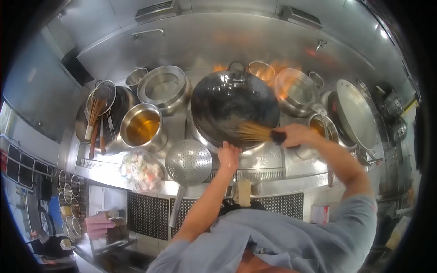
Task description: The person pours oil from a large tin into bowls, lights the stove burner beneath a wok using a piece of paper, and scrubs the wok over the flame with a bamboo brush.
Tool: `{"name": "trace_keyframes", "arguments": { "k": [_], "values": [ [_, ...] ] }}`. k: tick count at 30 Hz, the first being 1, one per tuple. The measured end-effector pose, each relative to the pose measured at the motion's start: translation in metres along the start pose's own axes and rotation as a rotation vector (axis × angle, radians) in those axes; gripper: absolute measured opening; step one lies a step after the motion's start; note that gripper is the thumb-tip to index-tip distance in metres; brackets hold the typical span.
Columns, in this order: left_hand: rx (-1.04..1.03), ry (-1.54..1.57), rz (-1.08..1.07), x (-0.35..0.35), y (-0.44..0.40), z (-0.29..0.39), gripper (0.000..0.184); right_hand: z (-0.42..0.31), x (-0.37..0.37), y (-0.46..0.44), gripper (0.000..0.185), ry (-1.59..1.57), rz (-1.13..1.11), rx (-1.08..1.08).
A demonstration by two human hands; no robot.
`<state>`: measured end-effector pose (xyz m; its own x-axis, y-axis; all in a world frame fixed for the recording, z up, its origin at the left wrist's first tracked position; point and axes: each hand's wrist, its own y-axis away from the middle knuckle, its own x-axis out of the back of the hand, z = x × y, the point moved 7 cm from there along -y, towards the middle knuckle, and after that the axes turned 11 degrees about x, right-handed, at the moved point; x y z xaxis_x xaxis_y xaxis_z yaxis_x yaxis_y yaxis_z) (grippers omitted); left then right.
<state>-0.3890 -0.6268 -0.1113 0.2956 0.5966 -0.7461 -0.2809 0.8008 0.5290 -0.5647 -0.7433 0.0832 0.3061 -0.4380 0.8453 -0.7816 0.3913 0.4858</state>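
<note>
A large black wok (232, 102) with a wet, shiny inside sits on the middle burner, flames showing behind it. My right hand (296, 135) is wrapped round the dark grip of a bamboo brush (256, 132), whose bristles spread over the wok's lower right part. At the wok's near rim is my left hand (229, 157), its fingertips at the edge; what the fingers hold there, if anything, is too small to make out. A perforated ladle (188, 162) lies left of my left hand, its handle pointing toward me.
Left of the wok stand a pot of amber liquid (142, 127), a steel pot (163, 86) and a plastic bag (140, 172). To the right are another pot (298, 91) and a tilted pale pan (357, 113). A tap (148, 33) juts from the back wall.
</note>
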Motion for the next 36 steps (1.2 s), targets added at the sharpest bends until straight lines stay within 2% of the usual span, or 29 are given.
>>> {"name": "trace_keyframes", "arguments": {
  "k": [2,4,6,7,8,9,11,12,13,14,16,18,20,22,23,25,27,28,29,30,32,34,36],
  "values": [
    [-0.005,0.02,0.021,-0.004,0.003,0.002,0.036,0.047,0.025,-0.019,0.064,0.26,0.008,-0.172],
    [-0.002,0.025,0.055,-0.006,0.008,0.005,0.036,0.062,0.049,-0.076,0.052,0.275,0.184,-0.272],
    [0.004,0.029,0.093,-0.006,0.014,0.004,0.036,0.06,0.043,-0.159,0.041,0.097,0.435,-0.199],
    [-0.008,0.033,0.087,-0.006,0.015,0.002,0.036,0.023,0.042,-0.165,0.039,-0.11,0.409,-0.256],
    [-0.024,0.036,0.076,-0.007,0.014,0.003,0.036,0.013,0.019,-0.191,0.043,-0.242,0.449,-0.262],
    [-0.035,0.041,0.068,-0.006,0.013,0.003,0.036,-0.01,0.002,-0.2,0.048,-0.219,0.602,-0.226],
    [-0.047,0.033,0.055,0.0,0.012,-0.001,0.036,-0.048,-0.022,-0.183,0.057,-0.277,0.365,-0.185],
    [-0.058,0.032,0.037,-0.002,0.007,0.001,0.037,-0.059,-0.027,-0.161,0.063,-0.294,0.303,-0.145],
    [-0.068,0.084,0.011,0.003,0.001,-0.001,0.025,-0.065,-0.029,-0.135,0.064,-0.239,0.294,-0.114],
    [-0.055,0.084,0.01,0.004,0.003,-0.004,0.026,-0.065,-0.034,-0.11,0.066,-0.187,0.282,-0.079],
    [-0.046,0.078,0.004,0.001,0.002,0.001,0.028,-0.039,-0.046,-0.066,0.067,-0.065,0.195,-0.034],
    [-0.02,0.071,-0.035,0.003,0.003,0.001,0.029,-0.004,-0.028,-0.028,0.064,0.136,0.104,-0.064],
    [-0.007,0.082,-0.03,0.002,-0.003,0.002,0.03,0.031,0.015,-0.018,0.058,0.297,-0.018,-0.252],
    [-0.006,0.054,-0.009,-0.001,0.004,0.007,0.028,0.091,0.037,-0.07,0.048,0.242,0.229,-0.335],
    [-0.026,0.035,-0.019,-0.004,0.005,0.009,0.029,0.097,0.042,-0.102,0.045,0.133,0.336,-0.341],
    [-0.021,0.001,-0.016,-0.001,0.01,0.002,0.032,0.067,0.037,-0.159,0.038,-0.177,0.481,-0.308],
    [0.004,-0.032,-0.013,-0.001,0.007,0.004,0.039,0.028,0.002,-0.201,0.05,-0.304,0.548,-0.311],
    [-0.013,-0.041,-0.033,0.0,0.007,0.004,0.039,-0.006,-0.004,-0.191,0.058,-0.356,0.551,-0.261],
    [-0.02,-0.051,-0.047,0.005,0.009,0.002,0.04,-0.033,-0.014,-0.176,0.064,-0.453,0.414,-0.195],
    [-0.036,-0.056,-0.078,-0.001,0.004,0.003,0.04,-0.038,-0.034,-0.179,0.071,-0.401,0.418,-0.14],
    [-0.006,-0.044,-0.066,0.001,0.003,-0.001,0.04,-0.063,-0.038,-0.128,0.078,-0.371,0.276,0.013],
    [0.012,-0.026,-0.057,-0.008,0.012,0.005,0.041,-0.039,-0.061,-0.096,0.081,-0.238,0.208,0.048],
    [0.018,-0.005,-0.03,-0.008,0.007,0.006,0.039,-0.011,-0.043,-0.062,0.084,-0.065,0.026,-0.007]
  ]
}}
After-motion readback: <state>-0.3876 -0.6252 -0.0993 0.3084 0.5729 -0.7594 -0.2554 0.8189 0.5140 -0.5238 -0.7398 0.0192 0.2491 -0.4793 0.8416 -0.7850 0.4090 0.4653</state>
